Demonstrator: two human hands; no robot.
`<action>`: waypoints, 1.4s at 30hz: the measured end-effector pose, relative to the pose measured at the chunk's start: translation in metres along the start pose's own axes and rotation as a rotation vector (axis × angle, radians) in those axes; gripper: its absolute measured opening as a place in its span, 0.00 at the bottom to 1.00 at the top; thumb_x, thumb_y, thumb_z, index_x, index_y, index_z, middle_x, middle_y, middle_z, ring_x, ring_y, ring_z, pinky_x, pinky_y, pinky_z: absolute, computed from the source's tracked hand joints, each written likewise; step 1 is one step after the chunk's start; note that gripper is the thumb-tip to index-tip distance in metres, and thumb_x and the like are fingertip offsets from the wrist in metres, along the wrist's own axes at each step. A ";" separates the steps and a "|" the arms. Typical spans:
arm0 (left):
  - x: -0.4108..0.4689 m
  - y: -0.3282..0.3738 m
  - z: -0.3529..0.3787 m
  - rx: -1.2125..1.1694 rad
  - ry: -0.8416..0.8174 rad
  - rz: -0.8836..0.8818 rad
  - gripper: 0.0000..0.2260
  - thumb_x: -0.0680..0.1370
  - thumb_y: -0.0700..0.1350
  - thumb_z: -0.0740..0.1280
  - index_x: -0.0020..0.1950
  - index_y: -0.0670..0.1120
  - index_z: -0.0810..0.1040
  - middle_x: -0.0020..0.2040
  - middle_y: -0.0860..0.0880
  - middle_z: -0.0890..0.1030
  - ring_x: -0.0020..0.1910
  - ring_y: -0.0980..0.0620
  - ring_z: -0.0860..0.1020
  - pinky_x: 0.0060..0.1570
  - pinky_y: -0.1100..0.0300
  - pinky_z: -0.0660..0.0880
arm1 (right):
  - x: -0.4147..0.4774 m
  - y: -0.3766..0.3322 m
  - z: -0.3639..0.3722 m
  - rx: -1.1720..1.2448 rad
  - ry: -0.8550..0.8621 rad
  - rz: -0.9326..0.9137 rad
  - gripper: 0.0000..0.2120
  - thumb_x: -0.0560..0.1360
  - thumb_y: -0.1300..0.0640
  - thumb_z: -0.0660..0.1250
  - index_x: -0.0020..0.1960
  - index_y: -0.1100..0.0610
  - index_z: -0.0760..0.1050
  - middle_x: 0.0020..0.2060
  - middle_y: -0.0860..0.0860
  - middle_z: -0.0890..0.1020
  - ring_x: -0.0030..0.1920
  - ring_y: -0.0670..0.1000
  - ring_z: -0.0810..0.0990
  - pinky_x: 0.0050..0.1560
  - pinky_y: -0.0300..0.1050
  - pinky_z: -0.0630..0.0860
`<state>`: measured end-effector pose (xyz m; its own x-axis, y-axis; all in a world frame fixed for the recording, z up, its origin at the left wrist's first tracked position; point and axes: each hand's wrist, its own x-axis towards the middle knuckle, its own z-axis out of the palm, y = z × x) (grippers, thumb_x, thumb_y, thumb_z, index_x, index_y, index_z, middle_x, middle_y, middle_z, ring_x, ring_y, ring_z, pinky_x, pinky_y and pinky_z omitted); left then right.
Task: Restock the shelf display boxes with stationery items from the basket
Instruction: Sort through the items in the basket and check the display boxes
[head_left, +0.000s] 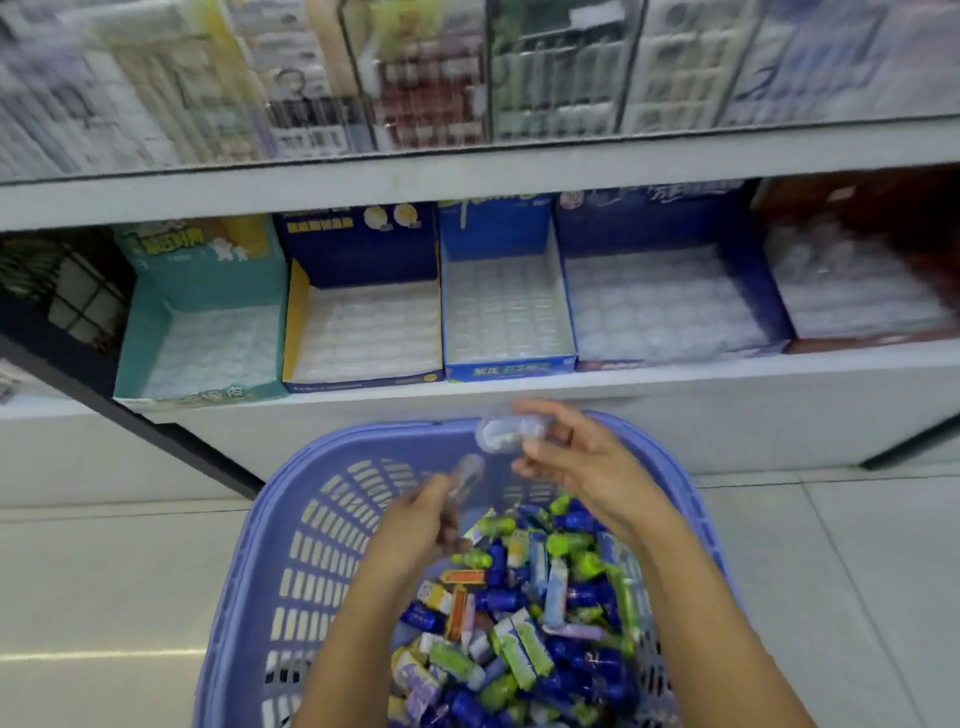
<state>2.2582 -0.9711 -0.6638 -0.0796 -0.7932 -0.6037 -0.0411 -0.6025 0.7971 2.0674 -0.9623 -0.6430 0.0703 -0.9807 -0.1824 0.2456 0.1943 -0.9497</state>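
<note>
A lilac plastic basket (291, 561) sits on the floor below the shelf, holding several small wrapped stationery items (524, 623) in blue, green, white and orange. My right hand (576, 462) is raised over the basket's far rim and pinches a clear, pale item (506, 434). My left hand (421, 525) hovers above the basket and grips another clear, blurred item (467, 480). On the lower shelf stand display boxes with white moulded trays: a teal box (150, 332), a dark blue box with a yellow side (363, 244), a bright blue box (506, 364) and a wider navy box (660, 223).
A red display box (872, 208) stands at the shelf's right end. The upper shelf (467, 171) carries blurred hanging packets. A dark gridded item (78, 296) sits at the far left. Pale floor tiles (104, 597) surround the basket.
</note>
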 end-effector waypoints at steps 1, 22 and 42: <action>-0.012 0.016 0.015 -0.005 -0.059 0.064 0.14 0.76 0.49 0.66 0.32 0.45 0.78 0.27 0.48 0.72 0.23 0.56 0.71 0.28 0.62 0.75 | -0.004 -0.016 -0.011 0.008 0.053 -0.076 0.17 0.74 0.68 0.65 0.57 0.50 0.78 0.44 0.53 0.79 0.40 0.50 0.82 0.44 0.39 0.79; 0.010 0.123 0.331 0.966 -0.337 0.820 0.20 0.78 0.41 0.65 0.70 0.46 0.68 0.63 0.41 0.76 0.59 0.42 0.75 0.60 0.52 0.73 | 0.019 -0.162 -0.297 -1.206 0.896 -0.367 0.16 0.73 0.66 0.64 0.59 0.58 0.79 0.54 0.58 0.83 0.53 0.58 0.81 0.49 0.37 0.70; 0.016 0.115 0.331 0.904 -0.239 0.862 0.20 0.76 0.43 0.68 0.67 0.49 0.72 0.60 0.45 0.79 0.58 0.46 0.77 0.59 0.56 0.74 | 0.012 -0.197 -0.287 -1.455 0.535 -0.214 0.19 0.74 0.66 0.65 0.64 0.55 0.75 0.57 0.56 0.78 0.56 0.55 0.76 0.58 0.43 0.71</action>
<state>1.9225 -1.0234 -0.5765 -0.5921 -0.8039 0.0565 -0.5409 0.4484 0.7116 1.7418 -1.0182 -0.5310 -0.2585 -0.9413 0.2172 -0.9266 0.1780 -0.3313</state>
